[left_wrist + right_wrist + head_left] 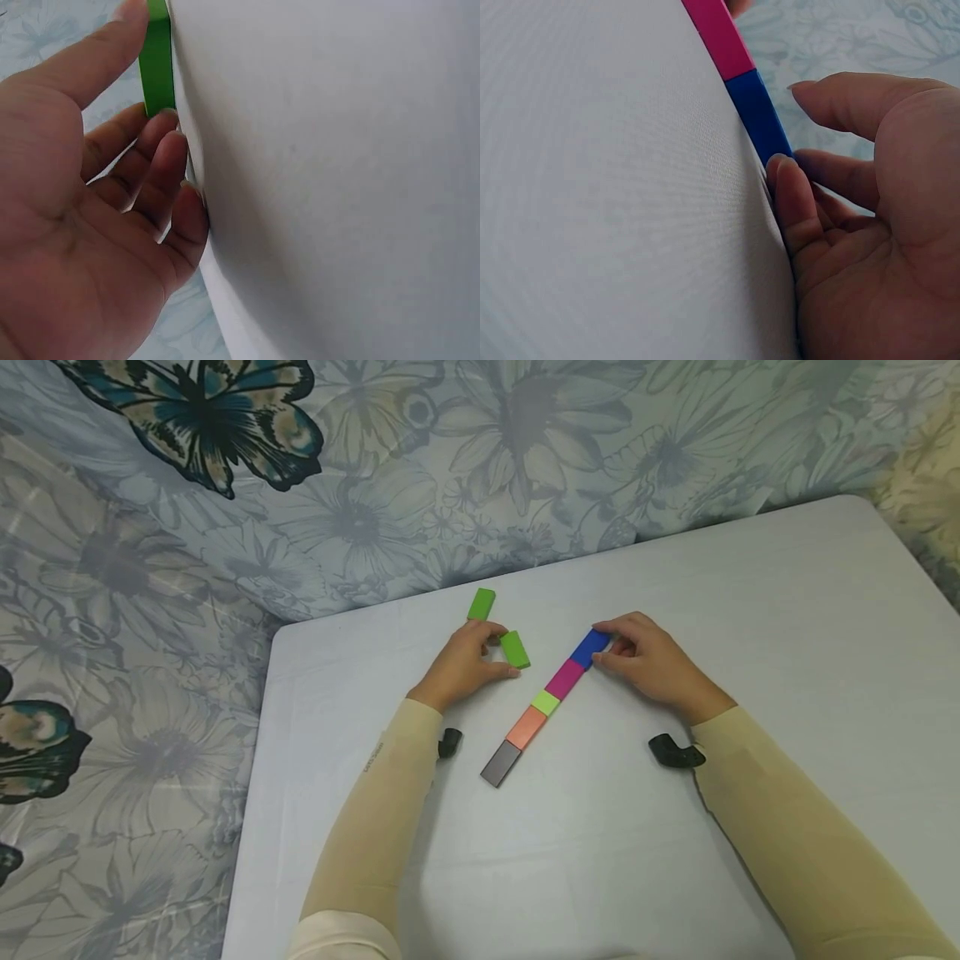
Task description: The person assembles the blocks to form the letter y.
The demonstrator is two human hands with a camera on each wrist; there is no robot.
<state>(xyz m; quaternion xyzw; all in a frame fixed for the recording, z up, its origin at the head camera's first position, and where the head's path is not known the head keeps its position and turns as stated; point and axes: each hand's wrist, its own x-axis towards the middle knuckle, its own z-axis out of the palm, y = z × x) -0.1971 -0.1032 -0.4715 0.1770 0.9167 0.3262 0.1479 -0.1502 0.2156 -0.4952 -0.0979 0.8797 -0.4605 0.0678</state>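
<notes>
In the head view, my left hand [459, 667] pinches a green block [515, 649] between thumb and fingers. The same green block [157, 67] is partly cut off at the top of the left wrist view. My right hand [651, 662] touches the far end of a blue block [590, 647]. Its thumb stands apart from the blue block [757, 112] in the right wrist view. That block ends a straight slanting row, followed by a magenta block [564, 680], a short lime-green block [546, 702], an orange block [526, 727] and a grey block [501, 764].
A second green block [482, 603] lies beyond my left hand, near the back edge of the white table [585, 860]. Floral cloth [360, 518] with butterflies hangs behind and to the left. A black wrist mount [675, 752] sticks out inside the right sleeve.
</notes>
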